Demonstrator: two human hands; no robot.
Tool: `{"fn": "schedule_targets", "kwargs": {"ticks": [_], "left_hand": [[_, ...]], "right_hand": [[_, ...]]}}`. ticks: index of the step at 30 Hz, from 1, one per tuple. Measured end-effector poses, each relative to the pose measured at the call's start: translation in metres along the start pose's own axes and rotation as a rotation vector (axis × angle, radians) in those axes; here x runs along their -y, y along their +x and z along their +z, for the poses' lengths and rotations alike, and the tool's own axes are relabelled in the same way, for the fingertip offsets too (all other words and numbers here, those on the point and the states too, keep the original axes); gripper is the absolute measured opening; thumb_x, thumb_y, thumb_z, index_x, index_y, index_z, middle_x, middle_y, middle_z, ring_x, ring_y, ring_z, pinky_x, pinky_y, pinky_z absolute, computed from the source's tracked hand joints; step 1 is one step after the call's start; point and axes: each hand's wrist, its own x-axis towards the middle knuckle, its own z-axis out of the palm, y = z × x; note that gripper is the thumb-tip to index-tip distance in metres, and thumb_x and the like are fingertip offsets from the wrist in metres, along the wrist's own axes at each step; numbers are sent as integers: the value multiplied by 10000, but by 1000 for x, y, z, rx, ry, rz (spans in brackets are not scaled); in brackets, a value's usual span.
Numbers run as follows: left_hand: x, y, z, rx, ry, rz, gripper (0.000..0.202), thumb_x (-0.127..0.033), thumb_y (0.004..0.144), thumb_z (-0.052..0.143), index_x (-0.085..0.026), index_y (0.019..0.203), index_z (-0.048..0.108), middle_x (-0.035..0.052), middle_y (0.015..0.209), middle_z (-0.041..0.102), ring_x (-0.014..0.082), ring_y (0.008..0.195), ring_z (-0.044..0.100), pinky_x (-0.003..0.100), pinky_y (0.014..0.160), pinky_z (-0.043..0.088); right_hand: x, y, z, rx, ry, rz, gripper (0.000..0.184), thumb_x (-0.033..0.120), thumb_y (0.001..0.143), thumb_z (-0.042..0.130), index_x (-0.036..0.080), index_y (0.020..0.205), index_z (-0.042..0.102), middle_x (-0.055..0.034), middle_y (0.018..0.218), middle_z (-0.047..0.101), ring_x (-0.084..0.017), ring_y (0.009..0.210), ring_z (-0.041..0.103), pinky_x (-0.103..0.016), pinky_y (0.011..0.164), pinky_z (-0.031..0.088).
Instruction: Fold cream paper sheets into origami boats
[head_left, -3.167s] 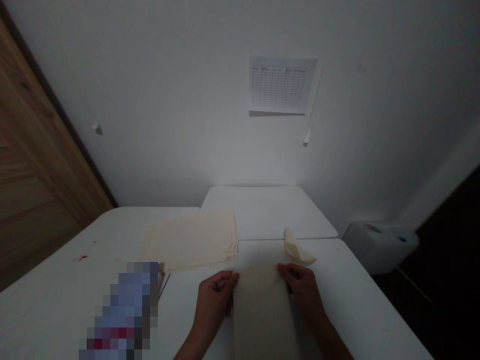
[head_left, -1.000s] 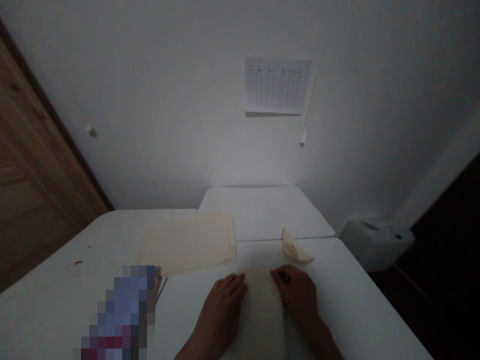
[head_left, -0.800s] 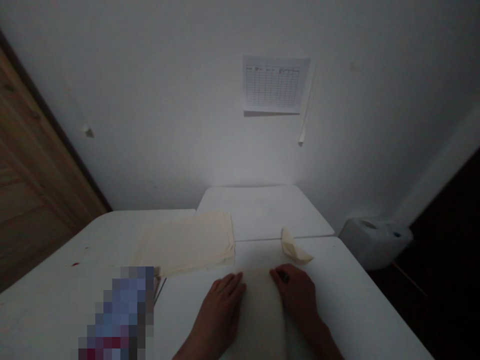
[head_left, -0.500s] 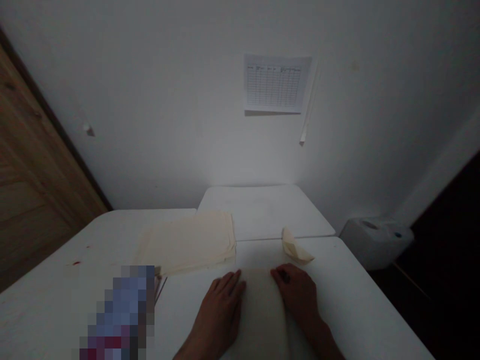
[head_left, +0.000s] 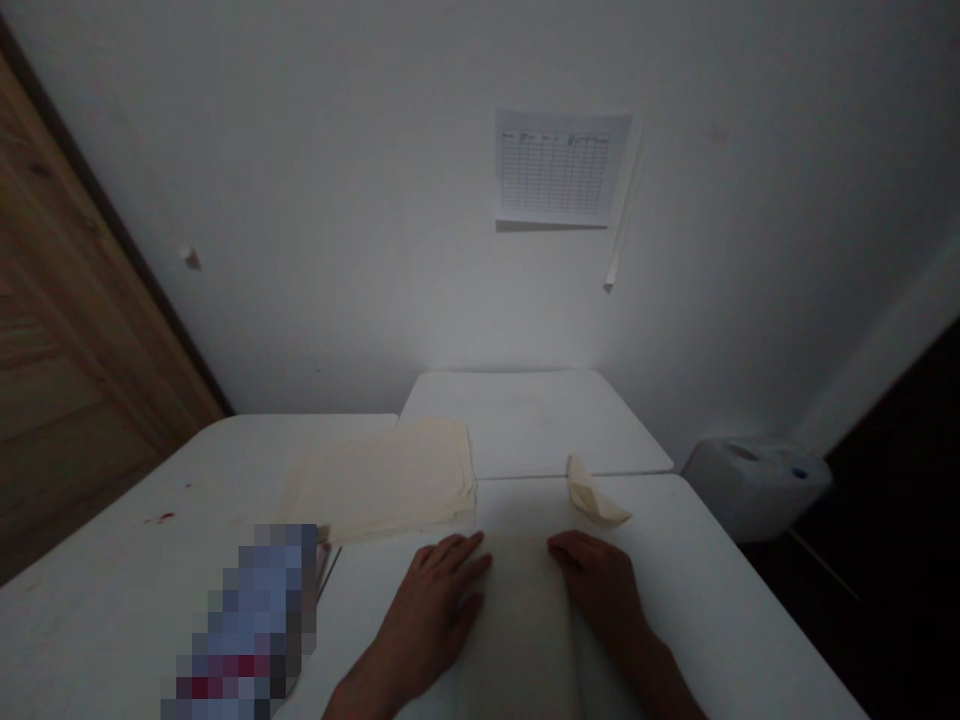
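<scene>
A long cream sheet [head_left: 521, 630], apparently folded into a strip, lies lengthwise on the white table between my hands. Whether it is paper or cloth I cannot tell. My left hand [head_left: 439, 610] rests along its left side, fingers spread and fingertips by the far left corner. At the far right corner, my right hand [head_left: 604, 580] has its thumb and fingers pressed together on the sheet's edge. Beyond that hand lies a small folded cream piece [head_left: 592, 497], standing partly up. A stack of similar flat cream sheets [head_left: 382, 480] sits to the far left.
A pixelated blue and red item [head_left: 255, 610] occupies the table left of my left arm. Another white tabletop [head_left: 517, 415] adjoins at the back, against the wall. A printed chart [head_left: 562, 170] hangs there. A white plastic container [head_left: 757, 490] stands beyond the table's right edge.
My left hand has opened a little, its thumb and fingers spreading farther apart. My right hand stays at the far right corner, its fingers drawn closer together. The view has shifted slightly.
</scene>
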Motion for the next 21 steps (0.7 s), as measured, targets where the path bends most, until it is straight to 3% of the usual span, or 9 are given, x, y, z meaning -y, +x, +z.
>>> {"fn": "schedule_targets", "kwargs": {"ticks": [6, 10, 14, 18, 21], "left_hand": [[1, -1, -5, 9, -28, 13, 456, -194, 898, 510, -312, 1338, 504, 17, 1472, 421, 266, 1296, 409, 459, 1038, 345], [3, -2, -4, 13, -31, 18, 453, -215, 907, 514, -312, 1349, 493, 18, 1479, 410, 269, 1304, 402, 463, 1044, 339], [5, -2, -3, 38, -48, 13, 488, -246, 886, 560, -316, 1362, 475, 19, 1492, 389, 280, 1321, 386, 477, 1054, 331], [6, -2, -4, 53, -52, -9, 500, -260, 877, 575, -322, 1362, 473, 15, 1497, 380, 279, 1327, 383, 486, 1058, 327], [5, -1, -6, 62, -54, -10, 512, -261, 871, 581, -323, 1367, 469, 17, 1499, 377, 282, 1331, 379, 492, 1059, 323]], "right_hand": [[-10, -7, -19, 167, 42, -54, 255, 294, 903, 504, 269, 1031, 723, -13, 1128, 702, -200, 994, 657, -297, 904, 451], [-12, -14, -32, 277, -3, -100, 297, 378, 866, 588, 262, 1120, 687, -20, 1288, 611, -226, 1123, 593, -353, 1019, 376], [-12, -15, -41, 405, -58, -126, 605, 575, 756, 673, 260, 1267, 594, -42, 1399, 500, -269, 1232, 512, -430, 1108, 265], [-10, -14, -48, 515, -111, -96, 989, 743, 541, 728, 242, 1364, 504, -54, 1473, 391, -367, 1309, 396, -495, 1113, 250], [-5, -17, -50, 522, -137, -61, 1039, 760, 498, 737, 242, 1368, 502, -60, 1489, 367, -414, 1317, 356, -536, 1094, 265]]}}
